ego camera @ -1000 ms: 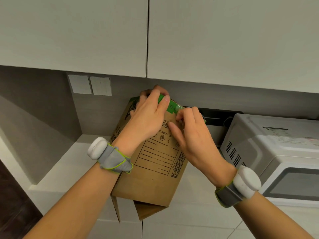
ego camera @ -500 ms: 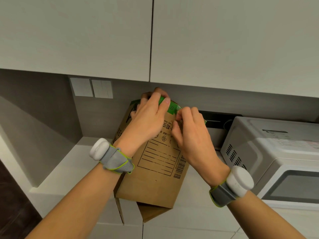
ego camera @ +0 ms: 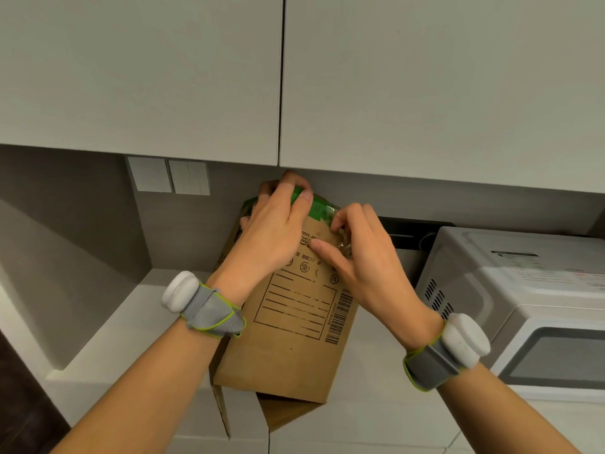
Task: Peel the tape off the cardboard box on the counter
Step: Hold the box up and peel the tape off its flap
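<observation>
Box (ego camera: 294, 339) is stood on end on the counter (ego camera: 131, 322), mid-frame. Its long axis runs up and a bit right, top tipped toward the wall. Brown cardboard, barcode, green strip (ego camera: 319, 209) up top. The top edge is gripped by the left hand (ego camera: 271, 231). Crinkly clear tape (ego camera: 343, 240) is pinched by the right hand (ego camera: 363, 257), thumb now stretched out more than half a second ago.
</observation>
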`<state>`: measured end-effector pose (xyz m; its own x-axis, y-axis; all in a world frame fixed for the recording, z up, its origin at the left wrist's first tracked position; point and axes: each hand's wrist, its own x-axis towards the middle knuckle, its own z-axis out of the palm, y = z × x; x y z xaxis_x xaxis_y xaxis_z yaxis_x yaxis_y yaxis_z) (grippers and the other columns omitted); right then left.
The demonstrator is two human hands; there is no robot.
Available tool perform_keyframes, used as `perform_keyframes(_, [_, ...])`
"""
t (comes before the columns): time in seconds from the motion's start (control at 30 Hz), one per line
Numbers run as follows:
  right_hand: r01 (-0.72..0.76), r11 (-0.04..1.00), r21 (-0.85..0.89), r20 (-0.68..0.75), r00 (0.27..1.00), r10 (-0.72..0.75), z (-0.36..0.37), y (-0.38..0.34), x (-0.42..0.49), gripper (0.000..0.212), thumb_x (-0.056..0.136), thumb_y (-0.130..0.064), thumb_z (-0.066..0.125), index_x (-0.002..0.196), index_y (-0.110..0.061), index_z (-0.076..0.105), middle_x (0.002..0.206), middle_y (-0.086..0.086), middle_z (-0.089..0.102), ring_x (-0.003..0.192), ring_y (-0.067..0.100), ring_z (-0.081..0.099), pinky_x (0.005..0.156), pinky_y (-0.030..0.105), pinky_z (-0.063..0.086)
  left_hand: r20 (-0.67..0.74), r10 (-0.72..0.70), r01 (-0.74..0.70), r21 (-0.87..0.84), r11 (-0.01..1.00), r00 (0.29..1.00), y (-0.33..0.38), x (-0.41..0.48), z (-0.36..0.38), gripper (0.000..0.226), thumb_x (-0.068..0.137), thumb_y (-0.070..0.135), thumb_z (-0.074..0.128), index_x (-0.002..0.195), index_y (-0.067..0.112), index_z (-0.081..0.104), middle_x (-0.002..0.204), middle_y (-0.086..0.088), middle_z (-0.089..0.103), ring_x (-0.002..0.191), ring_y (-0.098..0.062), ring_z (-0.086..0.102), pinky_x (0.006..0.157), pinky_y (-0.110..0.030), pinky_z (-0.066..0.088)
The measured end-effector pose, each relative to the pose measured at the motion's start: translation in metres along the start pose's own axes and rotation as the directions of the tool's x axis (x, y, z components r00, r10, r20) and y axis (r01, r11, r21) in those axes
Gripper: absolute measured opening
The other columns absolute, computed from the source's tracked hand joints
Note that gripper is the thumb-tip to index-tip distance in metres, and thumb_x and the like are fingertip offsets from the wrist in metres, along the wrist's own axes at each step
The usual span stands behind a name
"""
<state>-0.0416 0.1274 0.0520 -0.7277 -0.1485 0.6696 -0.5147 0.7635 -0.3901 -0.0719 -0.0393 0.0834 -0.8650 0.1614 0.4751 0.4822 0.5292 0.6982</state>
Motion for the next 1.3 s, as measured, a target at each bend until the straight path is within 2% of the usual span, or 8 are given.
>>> perform_keyframes(0.2, [0.006, 0.998, -0.055, -0.013, 1.000, -0.007, 0.002, -0.002, 0.002, 0.025, 0.100, -0.047, 0.053, 0.102, -0.025, 0.045, 0.100, -0.006, 0.045, 0.085, 0.011, 0.046, 0.067, 0.026, 0.044, -0.002, 0.003, -0.003, 0.001, 1.000, 1.000, -0.001, 0.000, 0.000, 0.015, 0.104, 0.051, 0.029, 0.108, 0.048, 0.043, 0.121, -0.004, 0.054, 0.117, -0.029, 0.052, 0.106, -0.063, 0.041])
perform_keyframes(0.33, [0.032, 0.989, -0.145, -0.027, 0.999, -0.037, 0.005, -0.008, 0.000, 0.019, 0.104, -0.042, 0.048, 0.102, -0.024, 0.043, 0.101, -0.004, 0.043, 0.085, 0.015, 0.047, 0.066, 0.039, 0.052, -0.011, 0.005, -0.005, -0.007, 1.000, 1.000, -0.002, 0.000, 0.000, 0.017, 0.101, 0.053, 0.028, 0.106, 0.049, 0.043, 0.120, -0.003, 0.055, 0.116, -0.029, 0.053, 0.105, -0.063, 0.041])
perform_keyframes(0.5, [0.013, 0.992, -0.128, -0.062, 0.998, -0.021, 0.011, -0.009, -0.006, 0.015, 0.104, -0.037, 0.048, 0.103, -0.023, 0.043, 0.100, -0.001, 0.041, 0.087, 0.019, 0.045, 0.069, 0.045, 0.050, -0.014, -0.001, 0.001, -0.009, 1.000, 1.000, -0.002, -0.001, 0.005, 0.013, 0.110, 0.044, 0.032, 0.110, 0.043, 0.044, 0.122, -0.005, 0.053, 0.118, -0.029, 0.051, 0.108, -0.063, 0.039])
perform_keyframes(0.57, [0.008, 0.994, -0.108, -0.056, 0.998, -0.014, 0.011, -0.007, -0.007, 0.013, 0.104, -0.036, 0.049, 0.104, -0.023, 0.044, 0.101, -0.002, 0.040, 0.089, 0.019, 0.045, 0.072, 0.045, 0.050, -0.009, -0.001, 0.001, -0.009, 1.000, 1.000, -0.002, 0.000, 0.005, 0.013, 0.111, 0.042, 0.032, 0.111, 0.042, 0.045, 0.123, -0.005, 0.053, 0.118, -0.028, 0.051, 0.108, -0.063, 0.039])
perform_keyframes(0.73, [-0.003, 0.998, -0.055, -0.030, 1.000, 0.002, 0.007, -0.007, -0.006, 0.014, 0.102, -0.039, 0.052, 0.103, -0.026, 0.045, 0.102, -0.005, 0.040, 0.092, 0.015, 0.045, 0.074, 0.042, 0.051, 0.002, 0.003, -0.003, -0.028, 1.000, 1.000, -0.002, 0.002, 0.002, 0.016, 0.100, 0.053, 0.028, 0.104, 0.050, 0.043, 0.118, -0.003, 0.055, 0.116, -0.030, 0.053, 0.106, -0.064, 0.041])
perform_keyframes(1.13, [-0.018, 0.996, -0.086, -0.107, 0.994, 0.009, 0.012, -0.007, 0.003, 0.011, 0.102, -0.026, 0.051, 0.098, -0.018, 0.046, 0.097, -0.001, 0.043, 0.083, 0.019, 0.045, 0.066, 0.045, 0.049, -0.001, 0.029, -0.029, -0.057, 0.998, 1.000, -0.006, 0.007, 0.000, 0.018, 0.100, 0.055, 0.029, 0.104, 0.050, 0.045, 0.116, -0.002, 0.057, 0.111, -0.032, 0.058, 0.102, -0.067, 0.043])
perform_keyframes(1.2, [-0.025, 0.998, -0.064, -0.106, 0.994, 0.018, 0.010, -0.005, 0.005, 0.010, 0.102, -0.025, 0.050, 0.097, -0.019, 0.045, 0.096, -0.002, 0.043, 0.082, 0.017, 0.045, 0.066, 0.043, 0.049, -0.013, 0.030, -0.030, -0.051, 0.998, 0.999, -0.006, 0.007, 0.001, 0.018, 0.100, 0.055, 0.029, 0.104, 0.050, 0.045, 0.115, -0.002, 0.057, 0.110, -0.032, 0.058, 0.101, -0.067, 0.044])
perform_keyframes(1.3, [-0.013, 1.000, 0.000, -0.032, 0.999, 0.013, 0.006, -0.003, 0.005, 0.010, 0.101, -0.032, 0.053, 0.099, -0.025, 0.046, 0.100, -0.007, 0.043, 0.088, 0.013, 0.046, 0.071, 0.036, 0.049, -0.025, 0.028, -0.030, -0.058, 0.998, 0.999, -0.008, 0.009, 0.000, 0.020, 0.099, 0.056, 0.029, 0.105, 0.048, 0.046, 0.114, -0.004, 0.057, 0.107, -0.032, 0.059, 0.100, -0.066, 0.044])
